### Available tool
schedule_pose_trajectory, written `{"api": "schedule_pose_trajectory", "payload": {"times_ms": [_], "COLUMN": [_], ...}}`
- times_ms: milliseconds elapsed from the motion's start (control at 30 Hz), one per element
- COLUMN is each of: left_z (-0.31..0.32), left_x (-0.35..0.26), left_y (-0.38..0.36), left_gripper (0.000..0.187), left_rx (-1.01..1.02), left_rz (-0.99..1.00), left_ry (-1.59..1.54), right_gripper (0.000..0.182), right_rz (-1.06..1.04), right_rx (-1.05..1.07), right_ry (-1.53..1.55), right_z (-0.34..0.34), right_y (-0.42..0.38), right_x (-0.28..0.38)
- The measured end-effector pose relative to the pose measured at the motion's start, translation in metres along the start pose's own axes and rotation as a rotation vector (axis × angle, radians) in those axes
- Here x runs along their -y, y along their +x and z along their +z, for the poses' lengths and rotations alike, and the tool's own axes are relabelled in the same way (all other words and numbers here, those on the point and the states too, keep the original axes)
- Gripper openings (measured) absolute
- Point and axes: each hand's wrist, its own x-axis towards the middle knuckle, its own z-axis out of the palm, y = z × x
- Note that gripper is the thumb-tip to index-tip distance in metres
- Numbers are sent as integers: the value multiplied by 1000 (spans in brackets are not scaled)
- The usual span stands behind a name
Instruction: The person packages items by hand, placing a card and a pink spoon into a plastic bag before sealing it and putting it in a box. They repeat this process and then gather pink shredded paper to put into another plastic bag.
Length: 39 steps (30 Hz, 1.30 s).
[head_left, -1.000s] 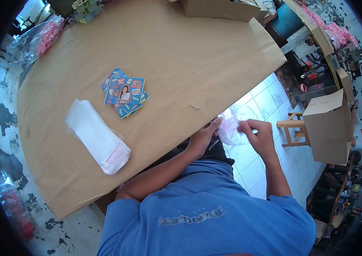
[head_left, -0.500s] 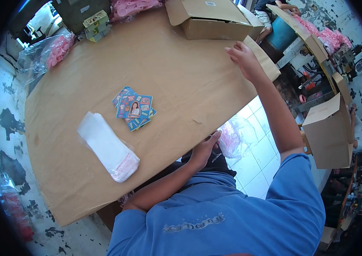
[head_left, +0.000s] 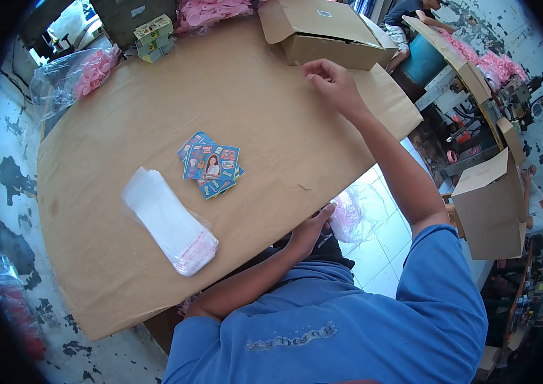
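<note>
Above the brown-covered table (head_left: pixel 252 115), my right hand (head_left: pixel 332 82) hangs near the cardboard box, its fingers loosely curled and apart, with nothing visible in them. My left hand (head_left: pixel 313 232) is at the table's near edge, thumb and fingers closed; what they hold is hidden. Just beyond its fingertips is a clear plastic bag with something pink inside (head_left: pixel 351 214). Several blue printed cards (head_left: pixel 212 163) lie in an uneven pile mid-table, the top one showing a person's picture. Left of them rests a stack of white sleeves (head_left: pixel 168 217) in clear wrap.
An open cardboard box (head_left: pixel 332 48) stands at the table's far edge. Pink items in plastic (head_left: pixel 95 73) and small stacked boxes (head_left: pixel 153 41) are at the far left. Another open carton (head_left: pixel 489 205) stands to the right. Two other people are at the right, beyond the table.
My right hand has moved left over the table, away from its right edge. My left hand stays at the near edge. The view has shifted slightly; cards and sleeves lie as before.
</note>
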Motion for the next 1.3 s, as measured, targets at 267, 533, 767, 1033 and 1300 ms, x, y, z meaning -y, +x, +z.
{"api": "schedule_pose_trajectory", "payload": {"times_ms": [267, 533, 767, 1033, 1300], "left_z": [-3, -1, 1, -1, 0], "left_x": [1, 5, 1, 0, 1], "left_y": [0, 2, 1, 1, -1], "left_gripper": [26, 24, 22, 25, 24], "left_rx": [-7, -5, 8, -42, -4], "left_rz": [-15, 1, 20, 40, 63], "left_ry": [-8, -45, -14, 1, -1], "right_gripper": [46, 29, 31, 29, 36], "right_rz": [-566, -619, -607, -739, -594], "right_rx": [-178, -86, -341, -107, 176], "right_ry": [-1151, -913, -954, -628, -552], "right_z": [-37, -57, -35, -8, 26], "right_y": [11, 19, 73, 70, 37], "right_x": [-16, -6, 25, 55, 35]}}
